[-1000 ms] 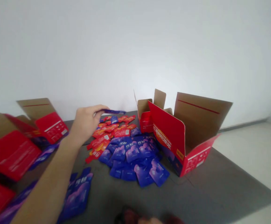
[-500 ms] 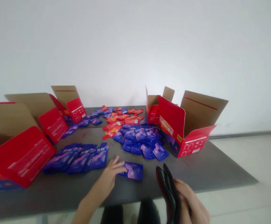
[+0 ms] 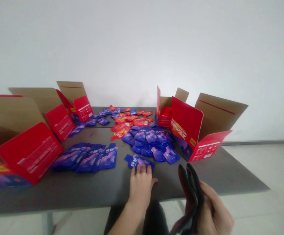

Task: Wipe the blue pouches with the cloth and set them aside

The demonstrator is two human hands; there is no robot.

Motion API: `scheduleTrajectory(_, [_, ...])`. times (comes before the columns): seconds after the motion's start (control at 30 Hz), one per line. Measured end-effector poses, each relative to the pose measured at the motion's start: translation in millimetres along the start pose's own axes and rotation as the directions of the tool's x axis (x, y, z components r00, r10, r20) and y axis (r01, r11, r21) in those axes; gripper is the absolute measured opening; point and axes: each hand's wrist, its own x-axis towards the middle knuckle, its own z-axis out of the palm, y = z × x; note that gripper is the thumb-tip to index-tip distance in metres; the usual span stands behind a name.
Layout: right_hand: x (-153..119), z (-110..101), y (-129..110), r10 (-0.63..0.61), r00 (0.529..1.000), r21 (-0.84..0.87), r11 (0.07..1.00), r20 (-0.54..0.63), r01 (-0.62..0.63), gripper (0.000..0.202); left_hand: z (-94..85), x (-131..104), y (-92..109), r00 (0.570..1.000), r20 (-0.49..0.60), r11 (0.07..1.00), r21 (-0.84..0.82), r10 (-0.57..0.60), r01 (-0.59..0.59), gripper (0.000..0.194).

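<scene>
My left hand [image 3: 141, 184] lies with its fingertips on the near edge of a single blue-purple pouch [image 3: 140, 161] near the table's front edge, thumb spread to the right. My right hand [image 3: 212, 209] is closed round a dark, folded, glossy object [image 3: 192, 195], held upright past the front edge; what it is I cannot make out. Left of the single pouch, a fanned row of blue pouches [image 3: 86, 158] lies on the table. Behind it spreads a heap of blue pouches [image 3: 150, 140], with red-orange pouches [image 3: 132, 120] further back.
Open red cartons with raised brown flaps stand at the left [image 3: 31, 153], the back left [image 3: 83, 107], the back right [image 3: 165, 116] and the right [image 3: 186, 130] of the dark table [image 3: 88, 192]. A white wall [image 3: 142, 49] rises behind.
My left hand has moved right and turned, its fingers now on the pouch's near edge. The pouch has shifted and its label shows more. The dark object and my right hand appear further right.
</scene>
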Motion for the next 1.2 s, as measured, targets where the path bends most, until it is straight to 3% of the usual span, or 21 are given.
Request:
scheduleTrajectory(0.17, [3, 2, 5, -0.108, 0.994, 0.015, 0.994, 0.023, 0.107, 0.02, -6.1, -18, -32, 0.986, -0.04, 0.985, -0.066, 0.159, -0.161, 0.025])
scheduleTrajectory(0.23, [11, 7, 2, -0.174, 0.98, 0.05, 0.984, 0.102, 0.169, 0.02, -8.8, -30, -44, 0.985, -0.027, 0.983, -0.062, 0.173, -0.174, 0.031])
scheduleTrajectory(0.3, [23, 17, -6, -0.243, 0.936, 0.106, 0.969, 0.256, 0.222, 0.022, -7.8, -40, -52, 0.986, 0.03, 0.987, -0.026, 0.162, -0.161, 0.038])
scheduleTrajectory(0.4, [39, 41, -28, -0.347, 0.77, 0.156, 0.936, 0.535, 0.314, 0.027, -2.2, -46, -58, 0.974, 0.082, 0.977, 0.03, 0.209, -0.212, 0.045])
scheduleTrajectory(0.53, [45, 90, -52, -0.442, 0.438, 0.181, 0.836, 0.783, 0.519, 0.022, 1.0, -44, -61, 0.955, 0.04, 0.954, 0.05, 0.293, -0.295, 0.037])
scheduleTrajectory(0.57, [44, 102, -54, -0.445, 0.375, 0.191, 0.813, 0.813, 0.549, 0.019, 0.6, -43, -62, 0.956, 0.018, 0.954, 0.058, 0.294, -0.295, 0.034])
scheduleTrajectory(0.63, [40, 120, -55, -0.429, 0.315, 0.191, 0.797, 0.847, 0.573, 0.016, 0.2, -42, -63, 0.95, -0.027, 0.948, 0.079, 0.311, -0.308, 0.032])
scheduleTrajectory(0.73, [33, 124, -51, -0.389, 0.307, 0.162, 0.808, 0.869, 0.566, 0.016, 3.7, -46, -68, 0.932, -0.068, 0.933, 0.077, 0.357, -0.351, 0.033])
scheduleTrajectory(0.87, [23, 105, -49, -0.393, 0.245, 0.203, 0.805, 0.886, 0.558, 0.014, 15.6, -62, -75, 0.901, -0.169, 0.917, 0.059, 0.399, -0.395, 0.033])
scheduleTrajectory(0.93, [22, 102, -50, -0.41, 0.241, 0.214, 0.793, 0.88, 0.571, 0.015, 19.7, -69, -78, 0.876, -0.218, 0.902, 0.061, 0.43, -0.428, 0.035])
scheduleTrajectory(1.07, [33, 123, -45, -0.406, 0.268, 0.165, 0.765, 0.874, 0.623, 0.018, 17.2, -71, -82, 0.845, -0.237, 0.877, 0.108, 0.48, -0.468, 0.034])
scheduleTrajectory(1.2, [53, 142, -38, -0.272, 0.355, -0.003, 0.79, 0.894, 0.613, 0.023, 10.2, -65, -84, 0.842, -0.187, 0.861, 0.063, 0.507, -0.505, 0.037])
